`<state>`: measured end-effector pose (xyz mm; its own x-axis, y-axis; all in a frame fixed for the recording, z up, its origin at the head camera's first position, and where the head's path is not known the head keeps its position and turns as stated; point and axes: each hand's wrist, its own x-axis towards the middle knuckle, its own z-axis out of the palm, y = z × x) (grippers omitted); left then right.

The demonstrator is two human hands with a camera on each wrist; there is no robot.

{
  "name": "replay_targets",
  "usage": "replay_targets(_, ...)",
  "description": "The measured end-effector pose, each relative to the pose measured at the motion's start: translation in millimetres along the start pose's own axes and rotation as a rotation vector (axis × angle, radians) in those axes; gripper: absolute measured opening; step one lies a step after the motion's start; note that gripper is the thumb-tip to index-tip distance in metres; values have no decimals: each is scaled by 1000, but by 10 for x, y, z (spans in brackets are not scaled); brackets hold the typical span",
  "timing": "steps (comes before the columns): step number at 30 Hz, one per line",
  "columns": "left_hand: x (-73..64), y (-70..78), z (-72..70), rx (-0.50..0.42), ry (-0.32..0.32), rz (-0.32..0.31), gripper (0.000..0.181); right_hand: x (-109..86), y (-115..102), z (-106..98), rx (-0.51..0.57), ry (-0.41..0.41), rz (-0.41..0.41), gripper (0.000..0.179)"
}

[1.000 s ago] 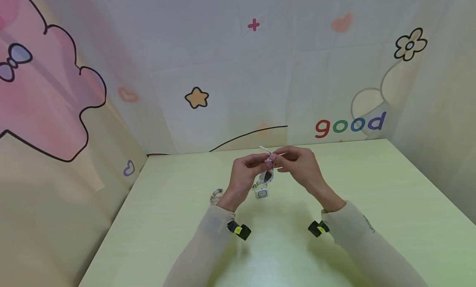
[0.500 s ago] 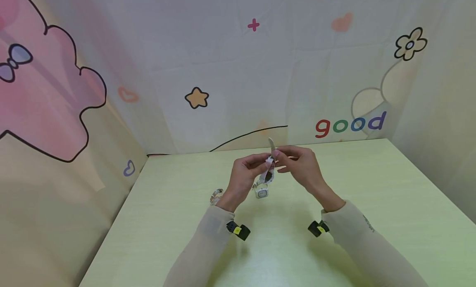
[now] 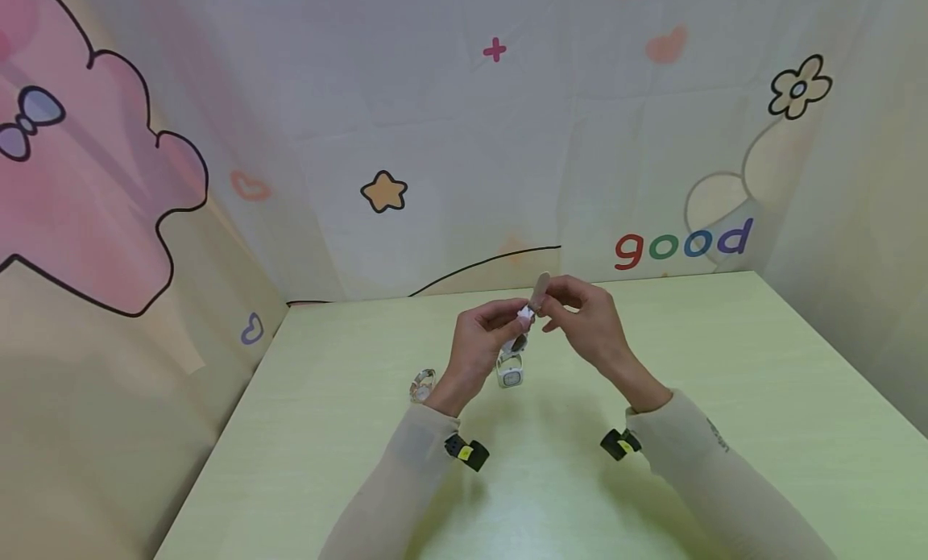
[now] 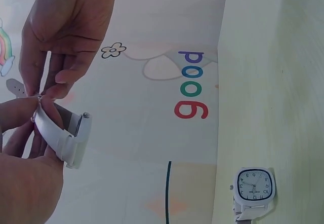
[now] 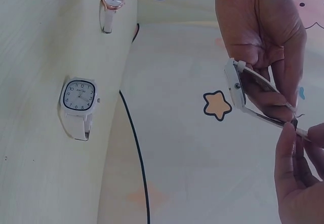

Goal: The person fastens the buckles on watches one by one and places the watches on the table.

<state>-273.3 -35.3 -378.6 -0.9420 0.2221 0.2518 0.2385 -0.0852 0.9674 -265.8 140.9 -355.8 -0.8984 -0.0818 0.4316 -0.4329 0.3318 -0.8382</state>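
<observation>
A white wristwatch (image 5: 235, 84) is held above the table, its strap bent into a loop. My left hand (image 3: 474, 342) pinches the strap near the buckle, thumb on the near side. With thumb and fingertips, my right hand (image 3: 596, 326) pinches the other strap piece, whose free end (image 3: 541, 284) sticks up past the fingers. The fingertips of both hands meet close together and hide most of the buckle. Below the held watch, a white square-faced watch (image 3: 511, 375) lies on the table. Left of it, beside my left wrist, is a smaller watch with a rose-gold case (image 5: 113, 0).
The pale green table (image 3: 304, 455) runs back to a printed cloth backdrop (image 3: 435, 101) with a star, hearts and the word "good". Black wrist cameras are strapped over both sleeves (image 3: 391, 471).
The strap's free end has swung from pointing left, through upright, to leaning right. My right hand has shifted slightly up and away, and the held watch has tilted a little leftward.
</observation>
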Motion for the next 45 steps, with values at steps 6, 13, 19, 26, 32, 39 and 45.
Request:
replay_targets(6, 1, 8, 10, -8, 19, -16, 23, 4, 3, 6, 26, -10, -3, 23)
replay_targets(13, 13, -8, 19, -59, 51, 4, 23, 0, -5, 24, 27, -11, -12, 21)
replay_targets(19, 25, -32, 20, -69, 74, 4, 22, -5, -7, 32, -5, 1, -6, 21)
replay_targets(26, 17, -26, 29, -65, 94, -6, 22, -12, 7, 38, -63, 26, -13, 21)
replay_targets(32, 25, -37, 27, -59, 108, -13, 21, -20, 8, 36, -71, 21, -15, 21)
replay_targets(39, 33, -34, 16, -44, 117, -7, 22, -20, -3, 41, -76, 17, -12, 20)
replay_targets(45, 31, -27, -4, -56, 125, -3, 21, -11, -3, 61, -70, 7, -15, 18)
